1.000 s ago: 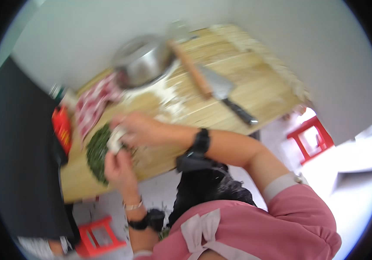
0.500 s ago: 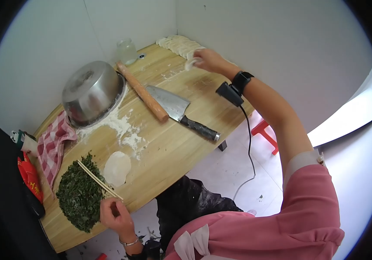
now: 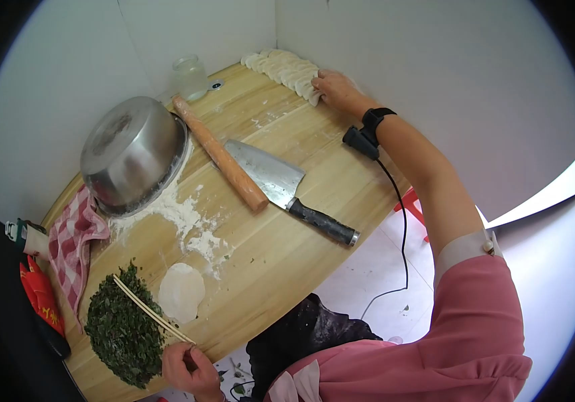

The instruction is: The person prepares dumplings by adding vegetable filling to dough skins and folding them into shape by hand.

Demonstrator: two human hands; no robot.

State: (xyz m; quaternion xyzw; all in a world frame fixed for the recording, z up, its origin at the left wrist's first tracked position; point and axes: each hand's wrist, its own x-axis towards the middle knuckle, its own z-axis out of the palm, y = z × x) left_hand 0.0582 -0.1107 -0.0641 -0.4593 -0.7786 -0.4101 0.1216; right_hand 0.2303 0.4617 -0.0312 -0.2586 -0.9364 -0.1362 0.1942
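Note:
At the far end of the table, my right hand (image 3: 342,92) has its fingers pressed together on a pale dumpling (image 3: 315,99) at the near end of the overlapping rows of dumplings (image 3: 280,67). My left hand (image 3: 190,370) is curled at the near table edge, beside the lower ends of the wooden chopsticks (image 3: 153,315); whether anything is between its fingers is hidden. The chopsticks lie across a heap of chopped greens (image 3: 123,335). A round dough wrapper (image 3: 181,293) lies flat just right of the greens.
A rolling pin (image 3: 220,154) lies over the blade of a cleaver (image 3: 267,171). Behind scattered flour (image 3: 180,208) sits an upturned metal bowl (image 3: 133,154). A glass jar (image 3: 190,77) stands near the wall, a checked cloth (image 3: 76,241) at left. A cable (image 3: 403,234) hangs from my right wrist.
My right hand has brought the dumpling from above the table to the end of the rows. The view has shifted, so the table's near items appear lower. My left hand stays by the chopsticks.

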